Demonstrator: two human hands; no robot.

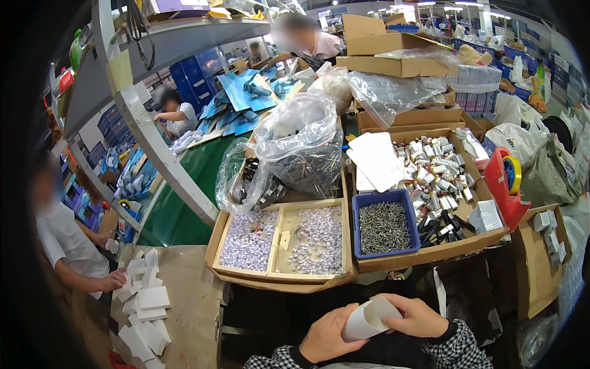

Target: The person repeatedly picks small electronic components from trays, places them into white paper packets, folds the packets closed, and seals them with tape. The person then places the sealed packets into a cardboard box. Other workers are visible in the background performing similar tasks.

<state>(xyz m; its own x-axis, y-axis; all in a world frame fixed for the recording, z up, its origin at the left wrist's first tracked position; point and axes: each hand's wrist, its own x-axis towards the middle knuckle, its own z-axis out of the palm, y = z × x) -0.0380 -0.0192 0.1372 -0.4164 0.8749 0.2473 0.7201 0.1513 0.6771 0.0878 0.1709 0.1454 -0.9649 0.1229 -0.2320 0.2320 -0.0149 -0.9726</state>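
Observation:
Between my two hands is a small white cardboard box [362,321], squeezed so that its open end bows into a rounded mouth. My left hand [329,335] wraps round its left side with closed fingers. At the upper right edge my right hand [416,317] grips the same box, its thumb by the opening. Whatever may be inside the box cannot be made out. Just beyond my hands stand a divided wooden tray [276,240] of small white parts and a blue plastic bin [418,241] full of screws.
Right of the bin, a carton [430,261] holds several white battery-like packs [433,166]. White boxes [150,298] lie piled on the cardboard-covered table at left, where a co-worker's hand [114,280] reaches. A red tape dispenser [503,190] stands at right, near a smaller carton [533,270].

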